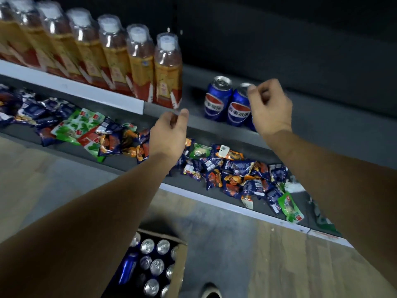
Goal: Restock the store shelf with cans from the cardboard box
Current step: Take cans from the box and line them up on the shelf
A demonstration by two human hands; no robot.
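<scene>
Hands loosely curled, both empty: left hand (169,134) just left of the shelf cans (218,100), blurred right hand (270,106) in front of them, hiding most of a third can (253,124). Grey shelf (322,117) beneath; cardboard box (179,267) of cans below them on wooden floor (257,254), cut off.

I see deep blue cans (218,100) on the dark grey shelf (322,125), each with a red, white and blue globe mark. The bottles (167,72) wear orange-and-red labels and white caps. Snack packets (236,175) run dark blue, orange and green. In the brown cardboard box (179,265), can tops (156,266) shine silver.
</scene>
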